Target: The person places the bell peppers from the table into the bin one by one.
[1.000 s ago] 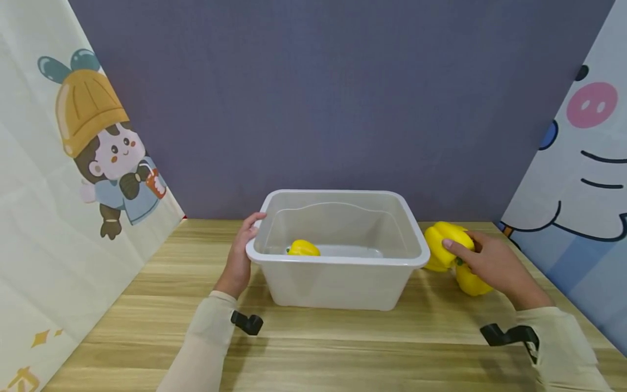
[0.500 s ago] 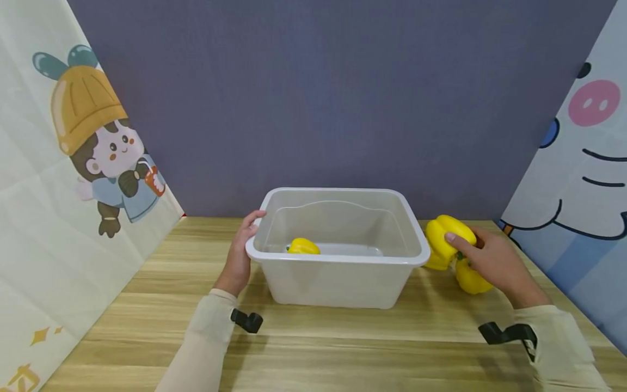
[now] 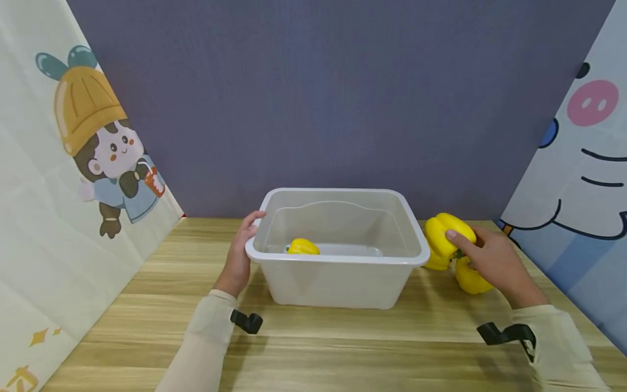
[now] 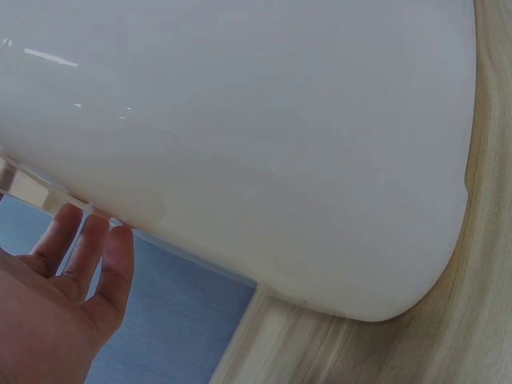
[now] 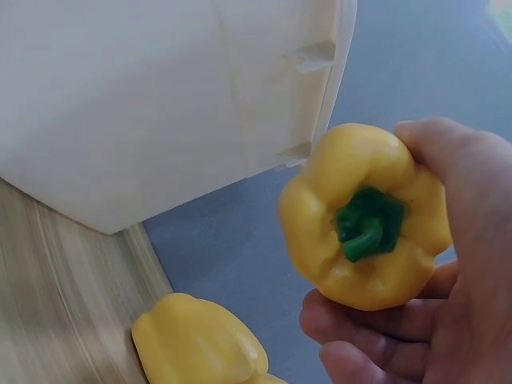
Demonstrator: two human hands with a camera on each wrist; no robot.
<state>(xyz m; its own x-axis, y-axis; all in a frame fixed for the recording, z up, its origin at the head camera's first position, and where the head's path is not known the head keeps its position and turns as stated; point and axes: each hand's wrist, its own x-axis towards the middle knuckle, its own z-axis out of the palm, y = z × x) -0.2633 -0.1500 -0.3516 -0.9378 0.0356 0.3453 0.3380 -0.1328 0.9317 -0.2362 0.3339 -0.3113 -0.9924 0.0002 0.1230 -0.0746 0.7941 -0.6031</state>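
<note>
A white plastic bin (image 3: 338,286) stands on the table, with one yellow bell pepper (image 3: 303,246) lying inside at its left. My left hand (image 3: 241,253) grips the left rim; its fingers (image 4: 112,276) reach up under that rim in the left wrist view. To the right of the bin, my right hand (image 3: 495,264) holds a second yellow bell pepper (image 3: 448,234) between thumb and fingers. Its green stem (image 5: 370,224) faces the right wrist camera. Below the held pepper, two more yellow peppers rest on the table: one (image 3: 437,263) partly hidden behind it, one (image 3: 471,279) nearer me.
The wood-grain table (image 3: 313,354) extends in front of the bin. A dark grey-blue panel (image 3: 333,98) rises close behind it. Printed cloth walls stand at left (image 3: 34,190) and right (image 3: 583,218). Black camera mounts (image 3: 247,322) sit on both wrists.
The right hand has lifted its pepper slightly above the two on the table. My left hand has kept its place on the rim, and the bin has not moved.
</note>
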